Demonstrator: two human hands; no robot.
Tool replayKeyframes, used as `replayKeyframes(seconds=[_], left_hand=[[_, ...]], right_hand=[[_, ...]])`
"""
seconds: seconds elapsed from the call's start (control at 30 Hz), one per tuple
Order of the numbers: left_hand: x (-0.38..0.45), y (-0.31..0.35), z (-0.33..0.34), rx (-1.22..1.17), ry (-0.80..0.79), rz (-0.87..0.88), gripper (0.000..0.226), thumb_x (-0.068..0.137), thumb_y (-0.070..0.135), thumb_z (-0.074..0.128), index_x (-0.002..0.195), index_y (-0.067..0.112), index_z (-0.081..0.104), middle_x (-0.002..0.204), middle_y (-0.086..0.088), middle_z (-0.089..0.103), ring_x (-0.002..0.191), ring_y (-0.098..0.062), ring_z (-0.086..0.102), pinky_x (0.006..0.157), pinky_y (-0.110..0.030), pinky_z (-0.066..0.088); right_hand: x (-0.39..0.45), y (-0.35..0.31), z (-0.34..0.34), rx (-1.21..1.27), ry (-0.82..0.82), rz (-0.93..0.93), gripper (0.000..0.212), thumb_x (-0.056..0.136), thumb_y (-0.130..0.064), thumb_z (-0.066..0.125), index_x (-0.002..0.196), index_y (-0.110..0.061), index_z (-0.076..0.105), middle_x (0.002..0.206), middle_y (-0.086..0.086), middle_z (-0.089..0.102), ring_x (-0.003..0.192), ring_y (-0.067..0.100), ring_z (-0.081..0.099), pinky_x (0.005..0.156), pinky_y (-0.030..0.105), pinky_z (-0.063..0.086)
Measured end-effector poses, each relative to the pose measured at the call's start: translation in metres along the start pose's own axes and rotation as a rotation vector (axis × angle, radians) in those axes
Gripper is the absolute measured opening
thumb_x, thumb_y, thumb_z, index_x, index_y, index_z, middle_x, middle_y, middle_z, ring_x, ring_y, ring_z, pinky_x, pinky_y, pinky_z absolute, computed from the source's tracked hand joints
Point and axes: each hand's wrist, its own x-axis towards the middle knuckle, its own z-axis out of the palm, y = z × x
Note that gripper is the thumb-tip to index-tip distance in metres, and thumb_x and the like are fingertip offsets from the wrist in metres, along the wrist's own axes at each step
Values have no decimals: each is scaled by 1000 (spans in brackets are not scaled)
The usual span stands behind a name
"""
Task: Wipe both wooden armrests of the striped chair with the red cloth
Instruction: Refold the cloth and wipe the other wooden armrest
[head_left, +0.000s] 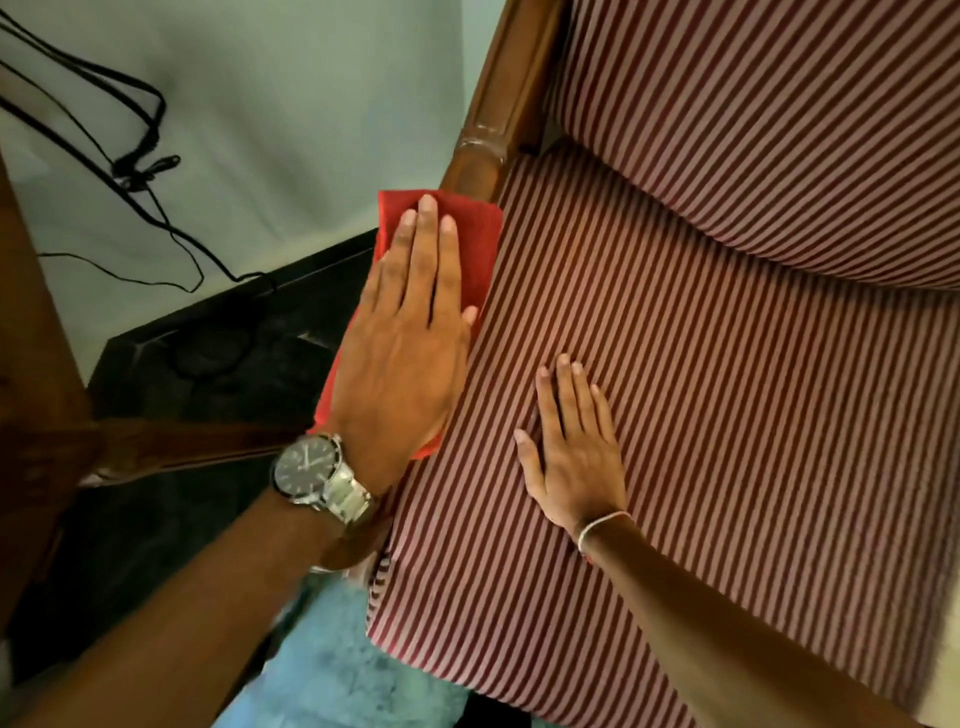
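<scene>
At the far left, black cables (130, 156) trail down a pale wall to a dark floor, well apart from the work. Next comes the left hand (405, 332), wearing a metal wristwatch (311, 470); its fingers lie flat and spread, pressing the red cloth (470, 244) down onto the wooden armrest (480, 156) on that side of the striped chair (727, 364). The cloth drapes over the rail, so most of the armrest under it is hidden; only its turned end beyond the fingertips shows bare wood. Further right, the right hand (574, 447) rests open and palm-down on the seat cushion, holding nothing, apparently steadying the person.

The step in hand looks like wiping the first armrest. The other armrest is out of view, so whether it has been wiped cannot be told. The next move probably calls for sliding the cloth along the rail toward the uncovered end, keeping even downward pressure so it does not slip off the narrow wood.
</scene>
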Motion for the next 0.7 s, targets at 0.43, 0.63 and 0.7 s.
replayKeyframes(seconds=[0.43,0.63,0.7], left_hand=[[-12,-5,5,5,26,48,62,109,33,24,162,7,5,172,-15,9,160,-29,10,128,-48,23],[64,6,-1,18,65,114,63,108,32,26,161,6,6,171,-19,8,160,-33,9,129,-51,19],[94,11,-4,0,69,97,62,107,30,26,161,6,6,172,-18,7,160,-32,7,131,-50,15]], right_hand=[[1,3,5,-1,37,2,69,106,-52,24,162,-12,22,172,14,16,161,27,12,132,45,10],[2,3,10,-15,62,-4,69,106,-52,23,162,-12,22,171,15,18,160,28,15,131,45,10],[1,3,11,-19,64,-14,69,106,-52,22,162,-12,20,171,15,17,160,28,14,132,45,10]])
